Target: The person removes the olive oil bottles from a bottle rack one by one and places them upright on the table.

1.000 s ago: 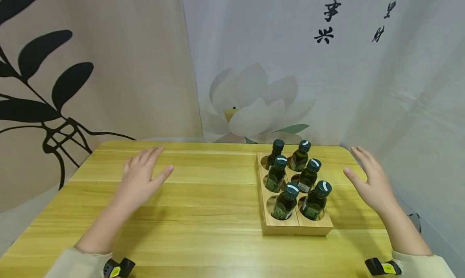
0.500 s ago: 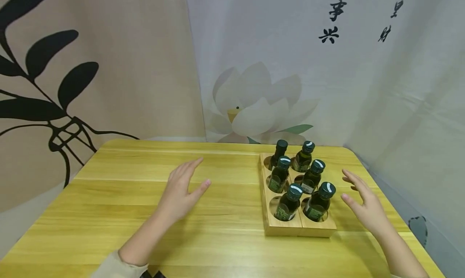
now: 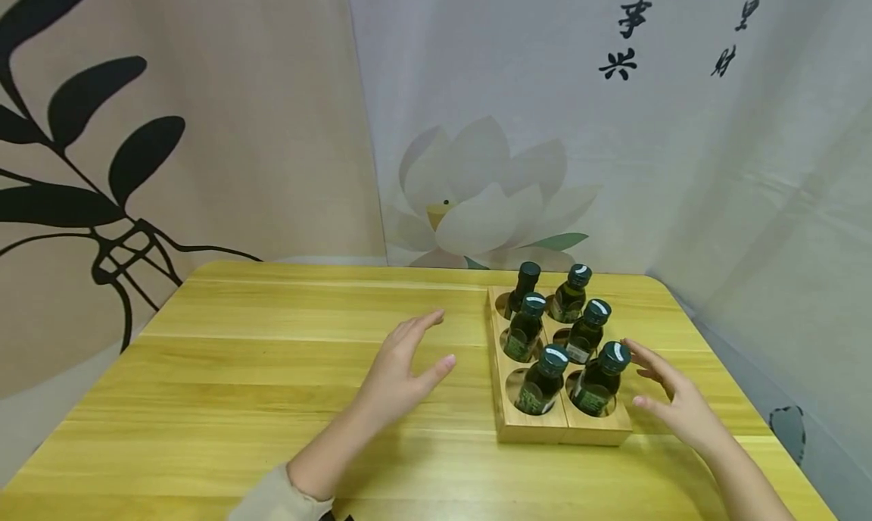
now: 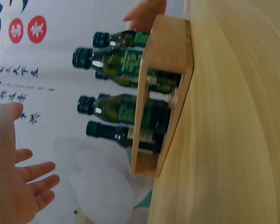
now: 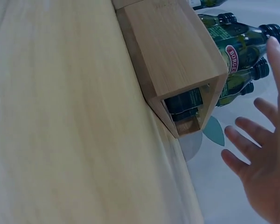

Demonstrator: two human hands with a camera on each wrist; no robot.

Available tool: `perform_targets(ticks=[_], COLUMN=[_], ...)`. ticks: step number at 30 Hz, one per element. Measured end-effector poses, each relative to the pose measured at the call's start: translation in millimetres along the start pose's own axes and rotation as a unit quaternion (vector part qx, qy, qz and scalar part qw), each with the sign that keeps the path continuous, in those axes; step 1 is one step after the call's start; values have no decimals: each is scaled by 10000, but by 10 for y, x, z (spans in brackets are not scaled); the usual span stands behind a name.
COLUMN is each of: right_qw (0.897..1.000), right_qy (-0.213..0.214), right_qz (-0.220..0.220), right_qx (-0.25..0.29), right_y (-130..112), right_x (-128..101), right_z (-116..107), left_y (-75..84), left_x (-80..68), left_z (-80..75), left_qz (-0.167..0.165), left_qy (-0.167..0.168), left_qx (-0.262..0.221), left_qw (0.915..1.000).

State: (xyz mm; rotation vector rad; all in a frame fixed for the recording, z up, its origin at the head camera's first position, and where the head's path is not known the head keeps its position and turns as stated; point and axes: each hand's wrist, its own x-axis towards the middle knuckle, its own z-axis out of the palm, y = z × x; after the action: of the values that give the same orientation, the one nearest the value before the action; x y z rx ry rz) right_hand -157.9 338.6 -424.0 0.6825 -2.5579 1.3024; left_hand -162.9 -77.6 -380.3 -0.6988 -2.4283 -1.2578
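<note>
Flanking the wooden rack (image 3: 531, 428) of six bottles (image 3: 540, 382) on the counter (image 3: 272, 400), the right hand (image 3: 671, 404) lies just beside it at 3 o'clock, the left hand (image 3: 402, 373) farther at 9 o'clock, both with fingers (image 3: 650, 358) spread wide, holding nothing; rack's long axis runs 12-to-6.

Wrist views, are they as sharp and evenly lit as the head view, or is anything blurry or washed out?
Head view: sharp and evenly lit, with soft shadows under the left hand and right hand. Left wrist view: the bottles stay readable, the close hand is soft, the backdrop bright. Right wrist view: the near table is blurred, the background behind the wooden rack washed out.
</note>
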Motion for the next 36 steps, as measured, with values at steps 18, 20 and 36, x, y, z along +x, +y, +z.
perform_targets(ticks=[18,20,36], right_qw=[9877,9850,9858], right_qy=[-652,-723,-914], right_qz=[-62,-90,192], right_qx=[1417,1567,1396], right_y=[253,259,323], right_x=[-109,-113,-116], right_z=[104,108,154], left_y=[347,367,427], left_x=[195,217,360], left_z=[505,551,861], left_qz=[6,26,503], left_qy=[-675,-684,-990], left_qx=[-770,-900,-1324], left_qw=[9947,9936,9850])
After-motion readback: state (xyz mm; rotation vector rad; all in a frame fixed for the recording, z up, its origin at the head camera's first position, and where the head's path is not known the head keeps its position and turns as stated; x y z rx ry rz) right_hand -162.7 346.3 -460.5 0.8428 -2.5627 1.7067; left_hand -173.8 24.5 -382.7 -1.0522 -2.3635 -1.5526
